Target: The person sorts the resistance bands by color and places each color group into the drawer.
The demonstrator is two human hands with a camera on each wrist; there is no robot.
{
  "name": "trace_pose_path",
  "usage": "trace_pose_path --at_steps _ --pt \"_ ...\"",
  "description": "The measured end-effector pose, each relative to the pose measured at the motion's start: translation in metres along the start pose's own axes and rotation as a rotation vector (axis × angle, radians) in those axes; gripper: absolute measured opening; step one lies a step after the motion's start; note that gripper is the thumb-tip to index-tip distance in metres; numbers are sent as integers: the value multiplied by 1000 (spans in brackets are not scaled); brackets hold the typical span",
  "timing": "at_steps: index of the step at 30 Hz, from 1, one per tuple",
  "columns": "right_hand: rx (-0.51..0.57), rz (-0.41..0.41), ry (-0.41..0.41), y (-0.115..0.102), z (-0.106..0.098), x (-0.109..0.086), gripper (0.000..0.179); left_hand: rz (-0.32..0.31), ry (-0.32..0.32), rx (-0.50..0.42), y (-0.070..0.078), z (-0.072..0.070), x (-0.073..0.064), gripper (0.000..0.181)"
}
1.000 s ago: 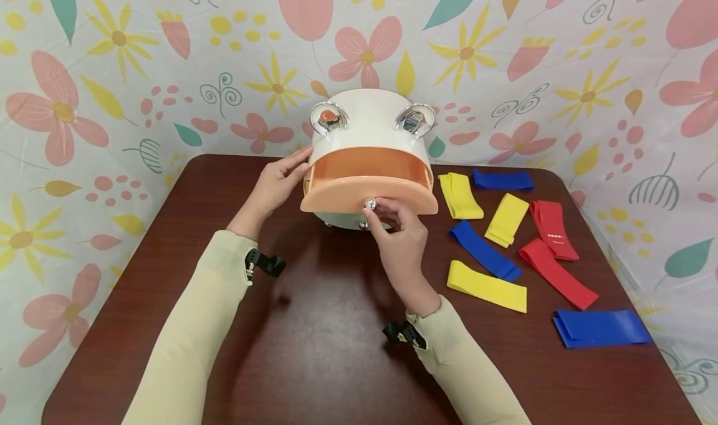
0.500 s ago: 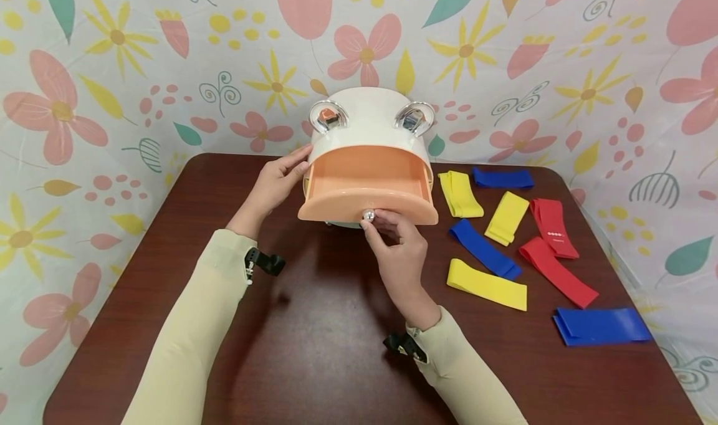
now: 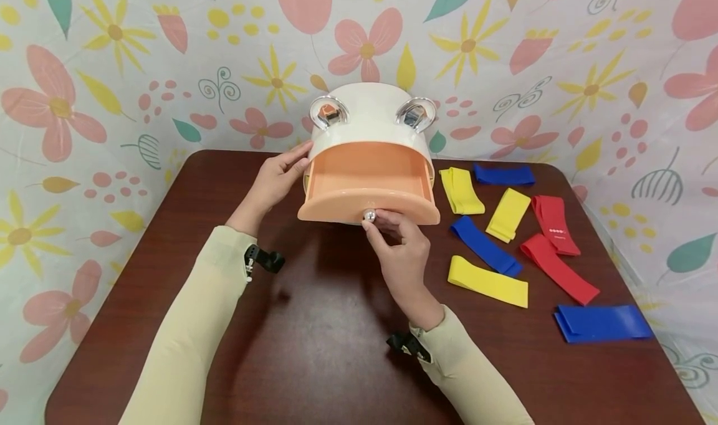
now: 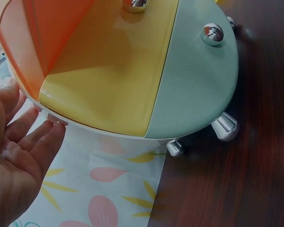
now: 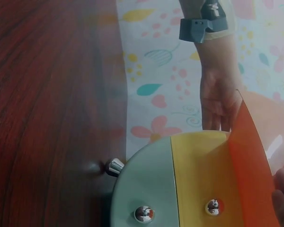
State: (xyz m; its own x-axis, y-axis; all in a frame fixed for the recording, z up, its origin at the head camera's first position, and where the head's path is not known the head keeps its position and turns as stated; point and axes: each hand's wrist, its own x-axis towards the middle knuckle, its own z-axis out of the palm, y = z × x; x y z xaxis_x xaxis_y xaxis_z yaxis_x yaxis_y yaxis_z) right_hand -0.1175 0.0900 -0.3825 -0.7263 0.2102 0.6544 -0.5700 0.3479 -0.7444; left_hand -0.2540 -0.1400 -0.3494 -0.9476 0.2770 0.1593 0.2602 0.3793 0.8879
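A white, rounded drawer cabinet (image 3: 367, 110) with two silver, ear-like rings on top stands at the back of the table. Its orange top drawer (image 3: 331, 205) is pulled out, and the part of the inside that shows is bare. With thumb and fingers, my right hand (image 3: 406, 260) pinches the drawer's silver knob (image 3: 369, 215). My left hand (image 3: 273, 181) rests against the cabinet's left side, fingers extended. Below the orange drawer, the left wrist view shows a closed yellow drawer (image 4: 109, 90) and a closed green drawer (image 4: 194, 80), plus silver feet (image 4: 226, 126).
Several folded flat loop bands lie on the right of the brown table (image 3: 314, 350): yellow (image 3: 488, 281), blue (image 3: 603, 323) and red (image 3: 561, 269) ones. A flower-patterned cloth (image 3: 185, 70) hangs close behind the cabinet.
The orange drawer has come further out toward me, with my right hand drawing its knob forward, mostly in the first half second. My left hand stays at the cabinet's side.
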Motion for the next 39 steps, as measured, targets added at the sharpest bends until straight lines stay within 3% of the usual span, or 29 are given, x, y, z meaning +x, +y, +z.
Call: trace_pose_path --at_steps 12,22,33,39 --pt "-12 -86 -60 5 -5 3 27 3 7 17 1 0 -1 47" --pt "-20 -191 -50 9 -9 1 24 12 16 15 0 1 1 46" --pt "-34 -199 -70 13 -12 -3 39 3 16 19 -1 0 1 47" --pt "-32 -212 -71 14 -12 -3 35 10 20 11 -1 0 1 46"
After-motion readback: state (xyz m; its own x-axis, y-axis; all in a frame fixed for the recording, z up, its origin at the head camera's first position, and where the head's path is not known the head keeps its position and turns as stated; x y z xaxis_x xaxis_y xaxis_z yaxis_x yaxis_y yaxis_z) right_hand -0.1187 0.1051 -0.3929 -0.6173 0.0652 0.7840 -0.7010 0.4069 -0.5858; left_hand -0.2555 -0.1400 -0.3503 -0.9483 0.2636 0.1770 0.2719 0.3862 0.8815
